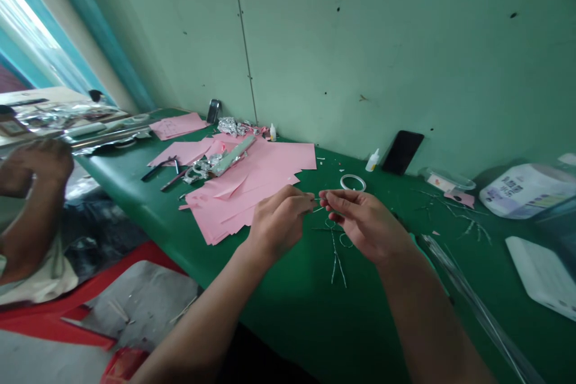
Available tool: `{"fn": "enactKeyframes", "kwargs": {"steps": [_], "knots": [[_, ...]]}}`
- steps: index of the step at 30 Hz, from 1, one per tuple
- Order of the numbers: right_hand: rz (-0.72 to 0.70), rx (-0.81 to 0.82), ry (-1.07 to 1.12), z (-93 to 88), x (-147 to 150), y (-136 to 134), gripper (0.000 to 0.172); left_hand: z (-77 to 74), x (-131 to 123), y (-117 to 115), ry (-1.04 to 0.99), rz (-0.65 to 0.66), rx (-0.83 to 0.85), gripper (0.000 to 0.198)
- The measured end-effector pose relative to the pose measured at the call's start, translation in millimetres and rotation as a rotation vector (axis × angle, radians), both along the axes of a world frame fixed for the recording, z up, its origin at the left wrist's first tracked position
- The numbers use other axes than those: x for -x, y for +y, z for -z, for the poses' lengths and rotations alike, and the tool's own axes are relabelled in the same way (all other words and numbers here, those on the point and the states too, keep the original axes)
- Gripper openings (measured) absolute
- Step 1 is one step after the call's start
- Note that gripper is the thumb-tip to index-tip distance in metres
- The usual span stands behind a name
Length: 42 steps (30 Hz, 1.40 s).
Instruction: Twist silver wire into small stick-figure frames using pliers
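My left hand point(279, 219) and my right hand point(362, 222) meet above the green table point(292, 312), fingers pinched together on a thin silver wire point(317, 199) stretched between them. Just below the hands a small wire figure point(336, 252) with twisted legs lies flat on the table. A small roll of white tape point(353, 182) sits just beyond my hands.
A pile of pink paper sheets point(252, 183) lies left of my hands, with crumpled foil point(231, 126), pliers point(157, 168) and a glue bottle point(372, 161). A black phone point(402, 152) leans on the wall. White boxes point(526, 189) stand right. Another person's arm point(27, 192) is at left.
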State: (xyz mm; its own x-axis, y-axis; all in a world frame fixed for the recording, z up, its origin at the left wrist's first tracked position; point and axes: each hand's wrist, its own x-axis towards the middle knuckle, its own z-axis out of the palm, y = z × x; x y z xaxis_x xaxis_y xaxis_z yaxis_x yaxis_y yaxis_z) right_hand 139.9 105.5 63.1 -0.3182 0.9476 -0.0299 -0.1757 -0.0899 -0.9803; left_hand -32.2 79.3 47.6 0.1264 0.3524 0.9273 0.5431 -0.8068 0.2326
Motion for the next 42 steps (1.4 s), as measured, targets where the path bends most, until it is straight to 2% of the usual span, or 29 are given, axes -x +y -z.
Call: {"fn": "enactKeyframes", "kwargs": {"steps": [4,7,11,15,18,21,23,24,26,29,32,36,42], "knots": [[0.140,-0.206,-0.029,4.7,4,0,0.024,-6.2,-11,-5,-0.364,0.054,0.296,0.016],[0.231,-0.324,-0.093,5.8,7,-4,0.022,-14.4,-18,-8,-0.611,0.168,0.473,0.021],[0.348,-0.482,-0.163,7.3,14,-9,0.018,-21.2,-19,-10,-0.688,0.285,0.585,0.027],[0.432,-0.766,-0.195,8.0,17,-10,0.009,-21.2,-16,-8,-0.727,0.354,0.723,0.027],[0.443,-0.960,-0.298,7.4,14,-8,0.010,-19.6,-16,-5,-0.789,0.407,0.787,0.030],[0.431,-1.070,-0.364,6.7,10,-6,0.014,-20.5,-16,-2,-0.862,0.405,0.802,0.032],[0.409,-1.029,-0.319,6.1,8,-6,0.014,-23.2,-16,-1,-0.848,0.374,0.800,0.031],[0.377,-0.957,-0.264,5.6,7,-6,0.012,-24.8,-15,-1,-0.813,0.352,0.795,0.030],[0.230,-0.721,-0.094,4.1,5,-6,0.009,-27.9,-12,-1,-0.712,0.292,0.774,0.024],[-0.017,-0.313,0.178,1.4,3,-4,0.016,-30.0,-8,-2,-0.585,0.183,0.688,0.016],[-0.140,-0.068,0.288,0.4,1,-2,0.022,-28.3,-6,-5,-0.476,0.096,0.585,0.012],[-0.311,0.060,0.297,2.6,0,-1,0.022,-24.3,-6,-6,-0.316,0.015,0.500,0.010],[-0.414,0.174,0.284,3.1,-2,-1,0.027,-19.5,-3,-2,-0.282,0.010,0.509,0.012]]}}
